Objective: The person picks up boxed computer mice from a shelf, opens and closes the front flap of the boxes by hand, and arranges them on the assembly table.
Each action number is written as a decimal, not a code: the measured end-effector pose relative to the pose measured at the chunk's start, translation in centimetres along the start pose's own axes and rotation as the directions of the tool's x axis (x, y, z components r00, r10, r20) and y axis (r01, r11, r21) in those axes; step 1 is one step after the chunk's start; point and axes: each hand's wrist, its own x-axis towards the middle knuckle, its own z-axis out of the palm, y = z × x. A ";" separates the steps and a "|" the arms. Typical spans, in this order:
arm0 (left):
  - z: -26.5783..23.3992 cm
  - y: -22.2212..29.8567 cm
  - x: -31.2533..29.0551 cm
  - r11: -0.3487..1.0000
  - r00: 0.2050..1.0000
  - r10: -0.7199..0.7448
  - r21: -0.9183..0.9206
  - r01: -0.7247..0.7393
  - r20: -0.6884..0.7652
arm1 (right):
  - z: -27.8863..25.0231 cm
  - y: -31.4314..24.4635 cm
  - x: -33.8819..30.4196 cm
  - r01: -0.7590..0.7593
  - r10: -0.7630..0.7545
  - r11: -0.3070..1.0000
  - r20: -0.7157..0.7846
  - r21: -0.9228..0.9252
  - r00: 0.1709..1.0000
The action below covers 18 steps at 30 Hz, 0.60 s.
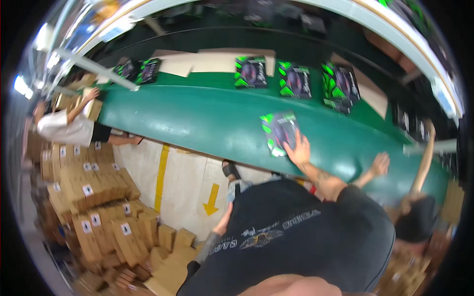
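My right hand reaches over the green conveyor belt and grips the right side of a flat black-and-green box, its fingers closed against it. The box is slightly blurred and tilted on or just above the belt; I cannot tell which. Down beside my left thigh, my left hand hangs with fingers stretched out, partly hidden by my black shirt, and holds nothing that I can see. Beyond the belt, more such boxes stand along a ledge: one box, another box, and a stack of boxes.
Brown cardboard cartons are piled at left. A person in a white shirt handles cartons at the belt's far left end. Another person's arm reaches in at right. Cardboard sheets lie behind the belt; a yellow arrow marks the floor.
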 end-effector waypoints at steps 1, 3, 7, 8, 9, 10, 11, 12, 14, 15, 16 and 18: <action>-0.7 0.2 1.3 1.000 0.999 0.010 0.006 -0.011 0.045 | 1.4 -1.5 0.9 -0.069 0.070 0.997 0.081 -0.018 0.994; -2.4 0.2 2.8 1.000 0.994 0.018 0.023 -0.020 0.104 | 4.3 -5.8 -0.1 -0.128 0.129 0.992 0.101 -0.013 0.987; -5.4 11.3 12.7 0.475 0.794 0.600 0.755 -0.452 0.099 | 7.3 -11.6 1.6 -0.107 0.025 0.946 0.258 0.307 0.966; -6.3 12.1 14.9 0.352 0.713 0.674 0.763 -0.542 0.195 | 7.9 -12.3 2.0 -0.113 -0.028 0.884 0.292 0.454 0.956; -7.2 11.9 16.8 0.378 0.704 0.676 0.717 -0.585 0.218 | 8.1 -12.9 1.8 -0.105 -0.039 0.882 0.293 0.459 0.955; -7.5 12.1 17.5 0.273 0.723 0.634 0.796 -0.540 0.273 | 7.5 -12.3 1.5 -0.258 0.064 0.820 0.367 0.511 0.928; -7.7 12.8 18.4 0.146 0.734 0.589 0.848 -0.509 0.339 | 6.9 -11.6 1.0 -0.409 0.173 0.729 0.432 0.548 0.885; -9.3 12.2 19.2 0.123 0.723 0.604 0.857 -0.500 0.335 | 6.7 -10.9 0.1 -0.428 0.231 0.775 0.423 0.464 0.876; -13.0 9.4 22.1 0.034 0.582 0.723 0.822 -0.568 0.373 | 8.7 -7.5 -3.8 -0.433 0.366 0.834 0.244 0.342 0.898; -13.6 8.8 22.5 0.063 0.578 0.758 0.849 -0.525 0.301 | 7.6 -6.7 -5.6 -0.487 0.435 0.802 0.220 0.345 0.873; -13.8 9.0 23.0 0.059 0.623 0.727 0.878 -0.476 0.289 | 8.4 -4.4 -7.8 -0.513 0.501 0.765 0.141 0.388 0.854; -14.7 6.9 24.0 0.059 0.726 0.672 0.967 -0.249 0.146 | 8.2 -3.3 -12.2 -0.686 0.696 0.540 0.200 0.487 0.689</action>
